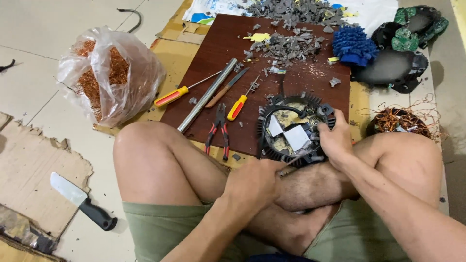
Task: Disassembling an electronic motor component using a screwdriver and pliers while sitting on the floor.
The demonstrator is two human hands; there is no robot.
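While the left hand (255, 182) grips a thin tool and the right hand (335, 140) clamps the round black finned housing (291, 131) on the board's (213, 53) near edge, grey fragments (286, 46) lie stripped, white pads remaining inside.

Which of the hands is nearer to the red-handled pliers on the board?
Left. The left hand sits just below and right of the pliers; the right hand is farther right, gripping the black finned housing.

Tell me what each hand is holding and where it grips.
The right hand grips the round black finned part at its right rim. The left hand holds a thin tool by its handle end, mostly hidden.
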